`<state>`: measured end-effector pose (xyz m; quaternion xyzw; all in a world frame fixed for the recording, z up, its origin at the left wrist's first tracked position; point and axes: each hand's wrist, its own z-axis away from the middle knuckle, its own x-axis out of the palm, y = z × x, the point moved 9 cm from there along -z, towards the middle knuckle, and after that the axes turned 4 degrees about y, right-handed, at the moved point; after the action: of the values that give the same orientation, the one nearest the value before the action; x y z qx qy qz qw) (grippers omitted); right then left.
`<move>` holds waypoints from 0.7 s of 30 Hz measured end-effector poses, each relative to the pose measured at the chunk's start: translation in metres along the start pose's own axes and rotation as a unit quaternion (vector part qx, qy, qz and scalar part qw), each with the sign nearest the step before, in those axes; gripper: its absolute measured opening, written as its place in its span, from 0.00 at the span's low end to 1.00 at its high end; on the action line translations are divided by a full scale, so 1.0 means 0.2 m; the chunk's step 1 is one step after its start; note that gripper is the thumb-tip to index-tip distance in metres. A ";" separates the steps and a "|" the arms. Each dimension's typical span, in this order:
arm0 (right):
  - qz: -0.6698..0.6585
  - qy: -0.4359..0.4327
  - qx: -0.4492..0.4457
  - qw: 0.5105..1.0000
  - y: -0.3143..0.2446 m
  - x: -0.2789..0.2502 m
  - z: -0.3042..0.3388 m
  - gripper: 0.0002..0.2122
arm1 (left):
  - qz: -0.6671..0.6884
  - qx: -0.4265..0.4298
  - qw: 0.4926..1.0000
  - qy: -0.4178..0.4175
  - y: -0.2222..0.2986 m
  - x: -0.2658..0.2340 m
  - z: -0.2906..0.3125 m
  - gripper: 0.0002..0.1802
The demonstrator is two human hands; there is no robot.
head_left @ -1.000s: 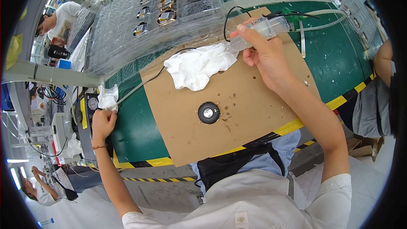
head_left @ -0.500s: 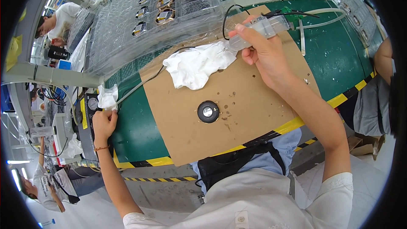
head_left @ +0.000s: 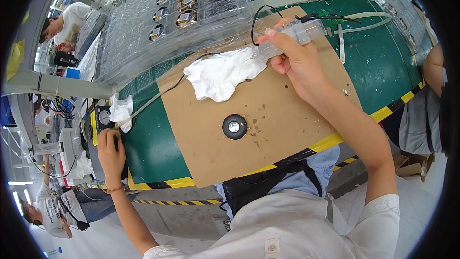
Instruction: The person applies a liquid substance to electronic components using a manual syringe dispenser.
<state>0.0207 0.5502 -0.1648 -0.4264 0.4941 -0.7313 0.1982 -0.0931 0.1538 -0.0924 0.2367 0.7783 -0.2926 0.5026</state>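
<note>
Between right-hand fingers (head_left: pixel 283 40) — clear syringe (head_left: pixel 314 29), near cloth (head_left: pixel 223 75)

Clear syringe held slantwise at a white cloth

From here I see the translucent syringe (head_left: pixel 314 29) gripped in the right hand (head_left: pixel 292 50), its lower end at the crumpled white cloth (head_left: pixel 218 77). A black disc (head_left: pixel 235 127) with a silvery centre lies flat on brown cardboard (head_left: pixel 201 148). The left hand (head_left: pixel 110 158) is at a dark box with a round gauge (head_left: pixel 104 117).

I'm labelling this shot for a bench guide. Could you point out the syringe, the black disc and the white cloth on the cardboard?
Syringe (head_left: pixel 300 32): head view, on its clear barrel.
Black disc (head_left: pixel 234 127): head view, on its silver centre.
White cloth (head_left: pixel 218 77): head view, on its crumpled middle.
</note>
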 end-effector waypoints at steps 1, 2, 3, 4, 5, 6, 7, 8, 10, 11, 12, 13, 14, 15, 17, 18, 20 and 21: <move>-0.005 -0.002 0.000 1.000 0.00 0.00 0.00 0.12 | 0.002 0.001 1.000 0.000 0.00 0.01 0.03 0.15; -0.006 -0.003 0.001 1.000 0.00 0.00 0.00 0.12 | -0.015 -0.019 1.000 0.002 -0.03 0.01 0.07 0.16; -0.007 -0.003 0.000 1.000 0.00 0.01 0.00 0.12 | -0.032 -0.039 0.999 0.003 -0.07 0.02 0.09 0.18; -0.008 -0.004 -0.002 1.000 0.00 0.01 0.00 0.12 | -0.033 -0.039 0.999 0.002 -0.09 0.05 0.10 0.18; -0.008 -0.004 -0.001 1.000 -0.01 0.01 0.00 0.12 | -0.059 -0.025 0.998 0.015 -0.09 0.06 0.11 0.19; -0.010 -0.003 0.001 1.000 -0.01 0.02 0.00 0.12 | -0.085 -0.011 0.996 0.027 -0.10 0.06 0.12 0.19; -0.012 -0.002 0.002 1.000 -0.01 0.02 0.00 0.12 | -0.086 -0.012 0.996 0.026 -0.11 0.06 0.12 0.19; -0.011 0.000 0.001 1.000 -0.01 0.01 0.00 0.12 | -0.076 -0.010 0.997 0.021 -0.11 0.07 0.11 0.18; -0.011 0.000 -0.004 1.000 -0.01 0.01 0.00 0.12 | -0.066 -0.007 0.998 0.017 -0.12 0.07 0.09 0.17; -0.011 0.002 -0.005 1.000 -0.01 0.00 0.00 0.12 | -0.047 0.015 0.999 -0.007 -0.10 0.08 0.07 0.15; -0.010 0.004 -0.007 1.000 -0.01 0.00 0.00 0.12 | -0.029 0.037 0.998 -0.030 -0.09 0.09 0.05 0.13; -0.009 0.006 -0.010 1.000 -0.01 0.00 -0.01 0.12 | -0.028 0.039 0.998 -0.030 -0.10 0.05 0.01 0.13; -0.009 0.005 -0.010 1.000 -0.01 0.00 -0.01 0.12 | -0.013 0.072 0.991 -0.111 -0.08 0.07 -0.02 0.11; -0.005 0.005 -0.010 1.000 -0.02 0.00 -0.01 0.12 | 0.002 0.103 0.976 -0.191 -0.06 0.11 -0.02 0.09; -0.003 0.000 -0.010 1.000 -0.01 0.01 -0.01 0.12 | 0.001 0.135 0.970 -0.203 -0.05 0.10 -0.02 0.09; -0.016 -0.004 -0.006 1.000 0.00 0.01 -0.02 0.13 | 0.001 0.144 0.968 -0.205 -0.05 0.09 0.00 0.09; -0.035 -0.020 0.002 0.999 0.02 0.01 -0.02 0.13 | 0.006 0.140 0.975 -0.170 -0.04 0.09 0.03 0.10; -0.025 -0.002 -0.012 1.000 0.01 -0.01 -0.02 0.14 | 0.004 0.126 0.983 -0.134 -0.04 0.11 0.05 0.11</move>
<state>0.0183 0.5525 -0.1678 -0.4422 0.4920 -0.7290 0.1759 -0.1001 0.1425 -0.1136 0.2603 0.6594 -0.4155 0.5699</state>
